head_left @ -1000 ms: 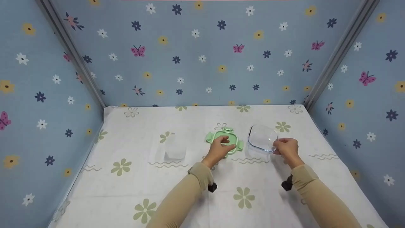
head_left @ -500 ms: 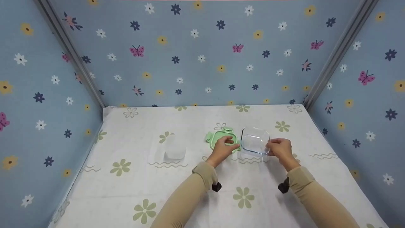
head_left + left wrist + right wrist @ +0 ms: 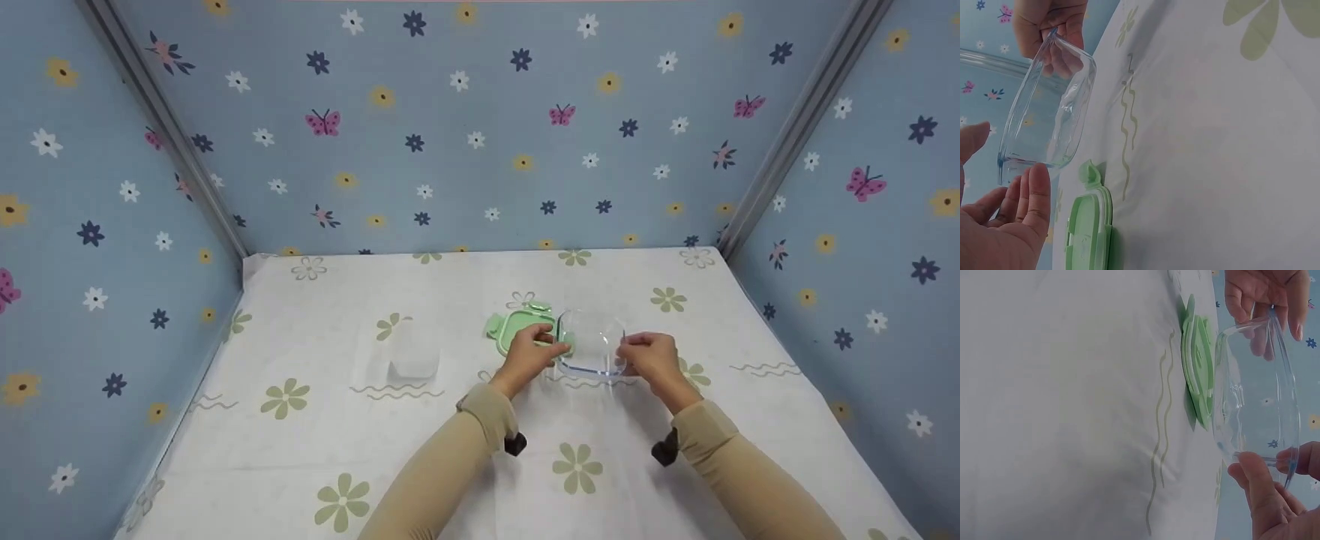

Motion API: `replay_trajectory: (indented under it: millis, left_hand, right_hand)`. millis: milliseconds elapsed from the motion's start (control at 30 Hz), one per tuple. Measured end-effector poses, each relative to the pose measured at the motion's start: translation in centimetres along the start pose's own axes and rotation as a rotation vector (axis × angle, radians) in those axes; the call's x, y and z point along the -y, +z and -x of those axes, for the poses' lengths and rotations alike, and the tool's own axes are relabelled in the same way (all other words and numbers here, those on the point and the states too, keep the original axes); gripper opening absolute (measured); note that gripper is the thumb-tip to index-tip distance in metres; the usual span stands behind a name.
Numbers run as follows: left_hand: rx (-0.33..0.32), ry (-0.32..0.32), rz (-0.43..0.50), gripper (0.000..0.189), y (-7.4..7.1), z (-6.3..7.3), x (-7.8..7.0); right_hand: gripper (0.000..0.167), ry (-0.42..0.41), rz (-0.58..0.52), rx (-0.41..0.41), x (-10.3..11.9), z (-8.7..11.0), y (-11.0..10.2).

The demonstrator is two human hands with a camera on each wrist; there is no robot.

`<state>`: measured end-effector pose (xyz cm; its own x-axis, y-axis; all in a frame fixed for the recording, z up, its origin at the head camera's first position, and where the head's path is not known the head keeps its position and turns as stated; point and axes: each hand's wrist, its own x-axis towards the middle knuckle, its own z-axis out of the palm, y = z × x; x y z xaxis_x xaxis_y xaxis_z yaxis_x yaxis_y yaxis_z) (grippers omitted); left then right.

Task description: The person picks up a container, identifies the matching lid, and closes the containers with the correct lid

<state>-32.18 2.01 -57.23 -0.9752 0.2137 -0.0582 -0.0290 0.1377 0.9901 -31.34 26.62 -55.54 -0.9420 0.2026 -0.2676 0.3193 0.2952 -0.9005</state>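
Glass dish (image 3: pixel 592 351) has just come over beside the left hand (image 3: pixel 525 357), whose fingers look relaxed, so both hands can reach it now. Right hand (image 3: pixel 651 360) pinches its other side; green lid (image 3: pixel 516 327) sits beyond the left.

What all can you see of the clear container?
The clear container looks like glass: squarish, with rounded corners and a bluish rim. It is held opening up, raised off the tablecloth, near the green lid. The right hand pinches one side; the left hand is at the opposite side, contact unclear.
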Motion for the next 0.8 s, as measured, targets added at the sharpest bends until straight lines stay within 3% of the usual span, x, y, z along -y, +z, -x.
replay_trajectory:
  millis: [300,800]
  left_hand:
    - [-0.003,-0.004,0.017,0.051,-0.7,0.2,0.1]
    - [-0.013,-0.072,0.065,0.047,-2.2,1.2,-0.1]
  right_hand:
    - [0.042,-0.016,0.015,0.029,0.1,0.5,0.8]
    - [0.036,-0.031,0.003,0.046,0.5,1.1,2.0]
